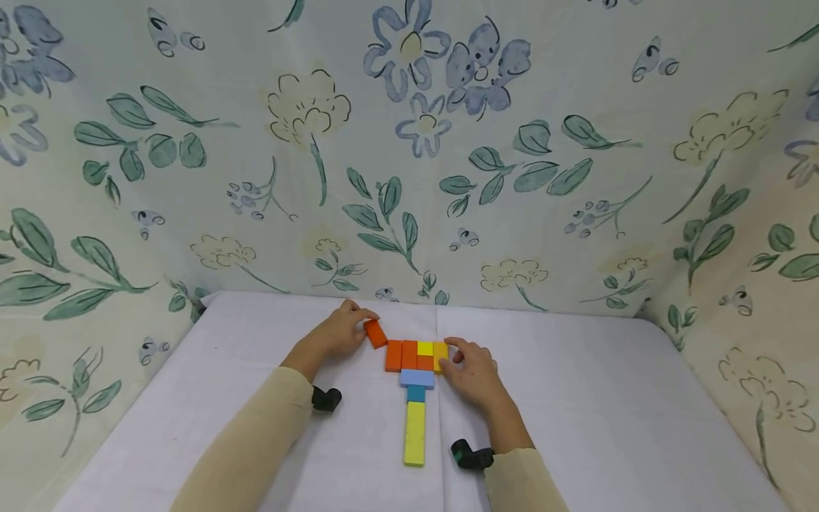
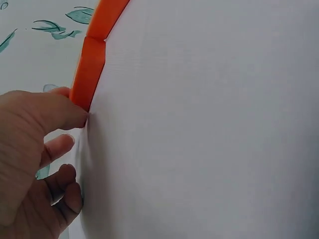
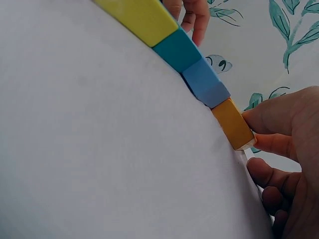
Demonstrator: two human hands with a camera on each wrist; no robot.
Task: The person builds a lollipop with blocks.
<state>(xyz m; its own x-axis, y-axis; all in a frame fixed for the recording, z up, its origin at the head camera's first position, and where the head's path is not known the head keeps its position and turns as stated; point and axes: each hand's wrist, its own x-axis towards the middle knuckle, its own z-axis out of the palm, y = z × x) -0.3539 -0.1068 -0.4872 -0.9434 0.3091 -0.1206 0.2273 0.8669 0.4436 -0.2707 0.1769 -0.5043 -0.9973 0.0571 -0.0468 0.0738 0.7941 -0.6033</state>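
At the back of the table my left hand (image 1: 342, 331) pinches a tilted orange block (image 1: 375, 333) between thumb and fingers. In the left wrist view, that orange block (image 2: 89, 69) meets the end of another orange block (image 2: 107, 17). My right hand (image 1: 475, 368) grips the amber block (image 1: 441, 357) at the right end of a row of blocks. The row also holds two orange blocks (image 1: 393, 355) and a small yellow block (image 1: 425, 348) above a small orange one (image 1: 425, 363). The right wrist view shows thumb and finger on the amber block (image 3: 234, 124).
Below the row, a light blue block (image 1: 417, 379), a teal block (image 1: 416, 393) and a long yellow-green block (image 1: 414, 434) run toward the front. A white cloth (image 1: 576, 412) covers the table. Floral fabric (image 1: 409, 178) hangs behind and at both sides.
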